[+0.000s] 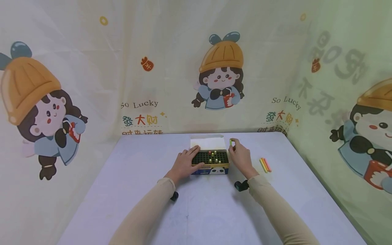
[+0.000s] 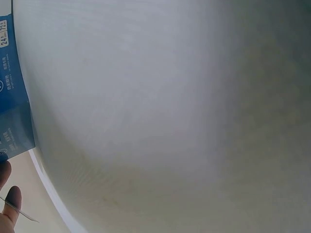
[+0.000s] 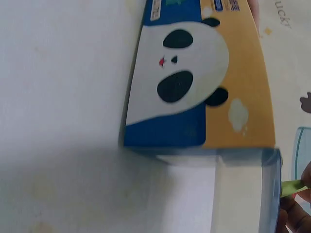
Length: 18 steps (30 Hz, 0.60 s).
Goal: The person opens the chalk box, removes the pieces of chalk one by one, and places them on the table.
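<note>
Green stick (image 1: pixel 231 143) pinched in right hand (image 1: pixel 240 157); box (image 1: pixel 218 170) just left of that hand.
Stick's long axis looks near upright; box's runs leftward from right hand to left hand (image 1: pixel 183 162), spread over its other end. Loose sticks (image 1: pixel 265 165) right of right hand, on counter (image 1: pixel 137 163). Box near left hand reads "24", "72"; finer print unclear. Backdrop (image 1: pixel 171 68): "So Lucky".

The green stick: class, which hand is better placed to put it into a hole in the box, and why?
Probably the right hand: it pinches the green stick near the box's right side, while the left hand rests on the box's left end, seemingly steadying it.
</note>
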Tool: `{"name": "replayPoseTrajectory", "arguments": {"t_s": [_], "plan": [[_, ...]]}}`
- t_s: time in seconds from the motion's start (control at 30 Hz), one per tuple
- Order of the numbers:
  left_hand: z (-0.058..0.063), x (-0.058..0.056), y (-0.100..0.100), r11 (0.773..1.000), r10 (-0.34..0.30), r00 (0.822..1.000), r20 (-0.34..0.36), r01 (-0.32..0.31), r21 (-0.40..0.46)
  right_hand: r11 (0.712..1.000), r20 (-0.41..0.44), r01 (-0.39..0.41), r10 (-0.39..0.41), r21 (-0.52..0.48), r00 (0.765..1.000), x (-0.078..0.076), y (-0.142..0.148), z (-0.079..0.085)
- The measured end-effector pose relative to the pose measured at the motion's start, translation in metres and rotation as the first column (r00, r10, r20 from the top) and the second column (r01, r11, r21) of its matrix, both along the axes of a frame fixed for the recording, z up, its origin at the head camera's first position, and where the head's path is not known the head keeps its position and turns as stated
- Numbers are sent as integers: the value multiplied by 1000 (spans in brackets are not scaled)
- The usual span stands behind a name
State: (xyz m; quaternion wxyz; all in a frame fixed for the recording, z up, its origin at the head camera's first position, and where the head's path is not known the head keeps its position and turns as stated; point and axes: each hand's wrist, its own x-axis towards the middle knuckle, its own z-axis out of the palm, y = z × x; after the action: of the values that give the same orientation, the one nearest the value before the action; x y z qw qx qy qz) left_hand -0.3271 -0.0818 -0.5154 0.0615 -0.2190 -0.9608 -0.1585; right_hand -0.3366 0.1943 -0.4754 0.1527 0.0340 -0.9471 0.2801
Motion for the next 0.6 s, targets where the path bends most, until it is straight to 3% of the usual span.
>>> {"name": "replayPoseTrajectory", "arguments": {"t_s": [0.6], "plan": [[1,2,0,1000,-2,1000,-15,2,10,989,76,122,-116,-83,990,-3,32,-8]]}}
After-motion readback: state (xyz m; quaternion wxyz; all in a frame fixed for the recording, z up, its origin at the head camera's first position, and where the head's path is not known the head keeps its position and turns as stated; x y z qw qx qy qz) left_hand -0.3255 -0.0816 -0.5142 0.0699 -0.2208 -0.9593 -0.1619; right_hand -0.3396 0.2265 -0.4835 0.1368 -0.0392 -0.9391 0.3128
